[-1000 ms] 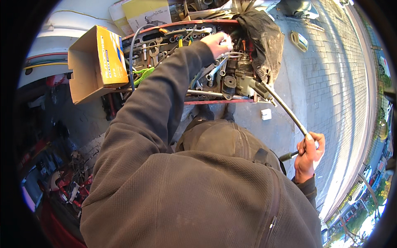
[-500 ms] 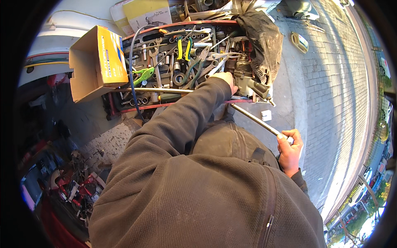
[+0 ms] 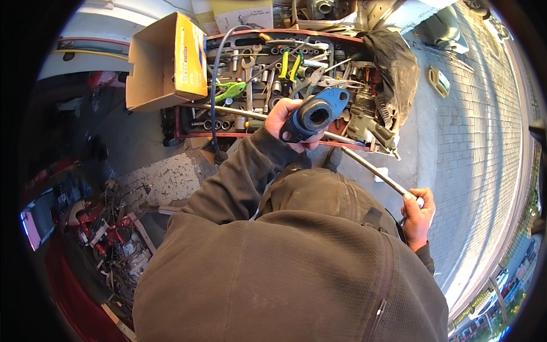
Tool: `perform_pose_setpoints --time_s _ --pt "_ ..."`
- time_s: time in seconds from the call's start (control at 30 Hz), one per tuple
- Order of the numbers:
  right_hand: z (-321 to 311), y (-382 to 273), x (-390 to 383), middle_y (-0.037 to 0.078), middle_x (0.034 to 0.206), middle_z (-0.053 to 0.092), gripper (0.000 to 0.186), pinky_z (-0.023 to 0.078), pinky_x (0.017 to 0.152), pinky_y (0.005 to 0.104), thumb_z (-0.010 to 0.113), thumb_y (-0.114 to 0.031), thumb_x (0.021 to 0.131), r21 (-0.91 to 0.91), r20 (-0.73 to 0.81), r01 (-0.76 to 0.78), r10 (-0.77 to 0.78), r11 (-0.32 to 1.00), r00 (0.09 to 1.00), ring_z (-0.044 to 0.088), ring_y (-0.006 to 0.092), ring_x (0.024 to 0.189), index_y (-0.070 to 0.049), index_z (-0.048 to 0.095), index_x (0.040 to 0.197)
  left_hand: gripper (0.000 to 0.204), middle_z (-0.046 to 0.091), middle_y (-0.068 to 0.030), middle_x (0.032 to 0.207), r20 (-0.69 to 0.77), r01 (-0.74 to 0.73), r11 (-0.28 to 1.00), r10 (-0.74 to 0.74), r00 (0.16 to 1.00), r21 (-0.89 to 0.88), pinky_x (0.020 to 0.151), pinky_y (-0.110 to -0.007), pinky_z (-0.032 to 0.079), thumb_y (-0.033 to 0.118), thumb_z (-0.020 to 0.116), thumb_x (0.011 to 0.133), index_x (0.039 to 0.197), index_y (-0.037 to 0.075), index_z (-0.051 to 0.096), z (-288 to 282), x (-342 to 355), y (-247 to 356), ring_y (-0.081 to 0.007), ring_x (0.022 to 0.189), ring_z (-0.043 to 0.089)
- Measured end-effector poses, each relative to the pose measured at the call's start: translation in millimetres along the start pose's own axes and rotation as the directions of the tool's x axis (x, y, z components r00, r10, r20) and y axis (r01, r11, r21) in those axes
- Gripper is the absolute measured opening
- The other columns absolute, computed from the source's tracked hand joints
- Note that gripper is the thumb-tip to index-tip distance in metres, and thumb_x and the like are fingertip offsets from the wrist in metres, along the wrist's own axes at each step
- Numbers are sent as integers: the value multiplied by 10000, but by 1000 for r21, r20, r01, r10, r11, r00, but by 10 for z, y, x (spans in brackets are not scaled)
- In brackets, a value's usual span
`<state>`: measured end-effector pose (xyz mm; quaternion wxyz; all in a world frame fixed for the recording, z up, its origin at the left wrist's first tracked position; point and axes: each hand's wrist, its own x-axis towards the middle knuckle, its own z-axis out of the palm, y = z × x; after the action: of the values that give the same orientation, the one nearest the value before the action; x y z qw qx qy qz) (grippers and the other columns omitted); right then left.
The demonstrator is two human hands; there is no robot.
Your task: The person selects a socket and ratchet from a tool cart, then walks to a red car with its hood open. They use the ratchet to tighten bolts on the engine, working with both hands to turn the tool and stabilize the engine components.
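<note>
My left hand (image 3: 279, 118) is closed round a dark flanged metal part (image 3: 332, 102), which has a raised round collar with a hole in its middle and smaller bolt holes at two ends. I hold it up over the near edge of the tool tray (image 3: 239, 135). At the lower right, my right hand (image 3: 419, 218) grips the end of a long metal bar (image 3: 373, 170), whose far end points up and left toward the tray. Close beyond the flanged part lie pliers (image 3: 310, 82), and an impact wrench (image 3: 360, 122) lies to its right.
Sockets and spanners (image 3: 249, 77) crowd the tray, along with yellow-handled pliers (image 3: 295, 68). An open orange cardboard box (image 3: 191, 62) stands at its left, near a dark hose (image 3: 214, 102). Dark cloth (image 3: 393, 68) drapes the right end. A plastic container (image 3: 439, 82) lies on the ground.
My left hand has come back from among the tools and now holds up the flanged metal part. My right hand keeps its grip on the bar. The whole view has shifted slightly.
</note>
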<state>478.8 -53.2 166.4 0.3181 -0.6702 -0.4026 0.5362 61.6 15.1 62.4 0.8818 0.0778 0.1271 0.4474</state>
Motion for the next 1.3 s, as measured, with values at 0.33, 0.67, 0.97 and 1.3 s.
perform_pose_setpoints --time_s 0.33,0.67,0.97,1.3 --pt "261 -199 230 -36 767 573 160 369 532 238 778 -116 994 -85 183 45 -29 995 983 484 42 595 -55 639 1046 605 685 -137 986 -71 -170 977 162 984 -128 669 -387 436 507 518 1024 1252 -30 678 482 -478 2 -226 741 560" --pt "539 -405 432 -35 754 573 173 376 523 238 771 -119 996 -146 297 94 -47 985 954 487 46 575 -67 622 1064 592 685 -171 1007 -70 -316 924 308 949 -218 649 -398 458 495 508 1026 1240 -30 679 654 -875 119 -230 726 579" --pt "770 -527 437 -70 831 590 119 356 598 209 768 -91 1014 -171 375 121 -49 978 926 474 5 686 -58 656 1037 686 661 -182 1120 -85 -437 899 437 896 8 728 -404 485 570 512 1035 1320 -42 631 516 -1214 215 -209 752 579" --pt "846 -563 407 -65 829 595 123 364 601 214 764 -97 1013 -203 380 138 -52 969 924 479 9 685 -57 650 1034 642 775 -141 1158 158 -151 -101 888 432 983 891 -391 627 175 845 820 1403 -15 655 952 -1328 531 -272 999 770"
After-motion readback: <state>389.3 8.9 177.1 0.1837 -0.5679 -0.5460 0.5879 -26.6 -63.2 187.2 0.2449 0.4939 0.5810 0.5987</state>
